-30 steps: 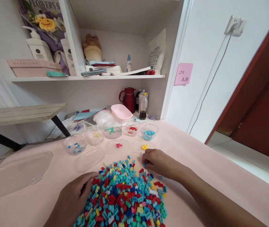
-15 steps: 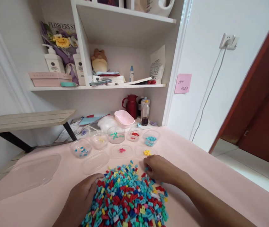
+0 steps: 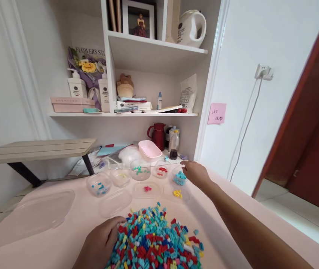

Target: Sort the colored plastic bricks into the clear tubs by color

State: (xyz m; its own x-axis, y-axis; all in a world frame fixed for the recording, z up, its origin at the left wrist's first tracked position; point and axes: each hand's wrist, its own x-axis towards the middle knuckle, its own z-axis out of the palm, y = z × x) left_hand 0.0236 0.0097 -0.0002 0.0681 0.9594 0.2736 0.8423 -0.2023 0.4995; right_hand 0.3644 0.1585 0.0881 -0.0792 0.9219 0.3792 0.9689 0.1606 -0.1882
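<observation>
Many blocky plastic bricks (image 3: 155, 241) heap against the curved left hand (image 3: 103, 236). The right hand (image 3: 196, 173) bends over a clear, rounded tub (image 3: 173, 175); I cannot tell whether either grips anything.

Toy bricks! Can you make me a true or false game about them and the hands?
1. The left hand is at the side of the big brick pile. True.
2. The right hand is buried in the big brick pile. False: it is near the light-blue bricks.
3. The yellow bricks lie to the right of the pink bricks. True.
4. The big brick pile is all green. False: it mixes many colours.
</observation>
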